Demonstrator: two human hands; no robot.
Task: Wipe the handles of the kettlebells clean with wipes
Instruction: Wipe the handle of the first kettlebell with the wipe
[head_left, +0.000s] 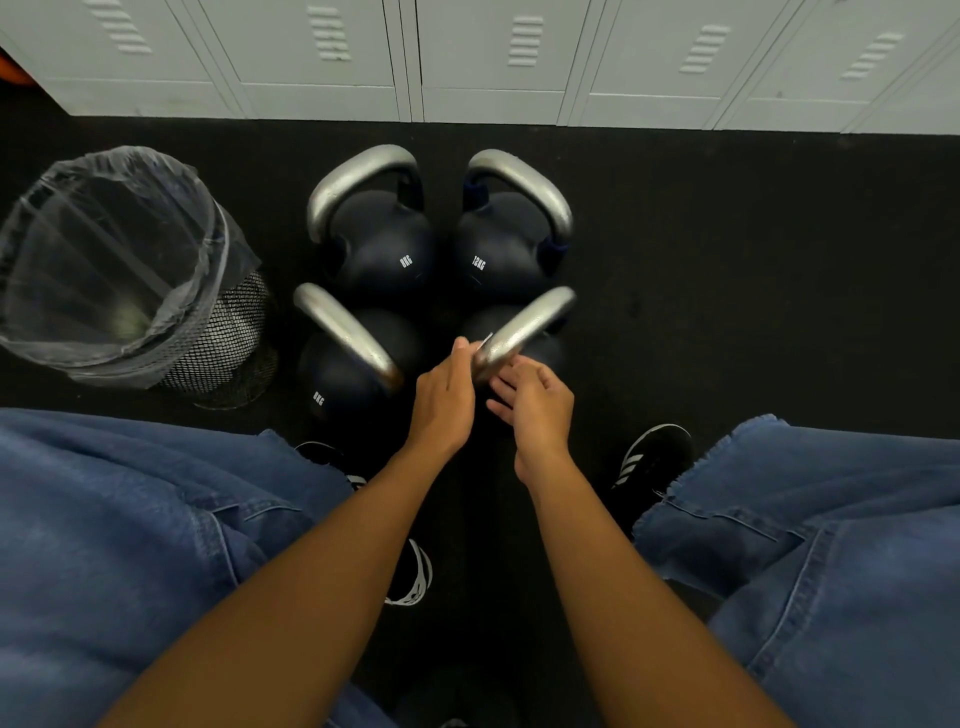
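Left hand (441, 395) pinches what may be a wipe (485, 340) against the near-right kettlebell handle (524, 327); right hand (530, 402) hovers loose-fingered, empty, just beside that handle. Wiping under way; next, rub along the bar.

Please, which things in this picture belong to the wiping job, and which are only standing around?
For the job:
four kettlebells, the near right one now between the hands
left hand at its handle, a small pale scrap at the fingertips, maybe the wipe
right hand, open beside it
lined waste bin, probably for used wipes

Standing around:
lockers
shoes
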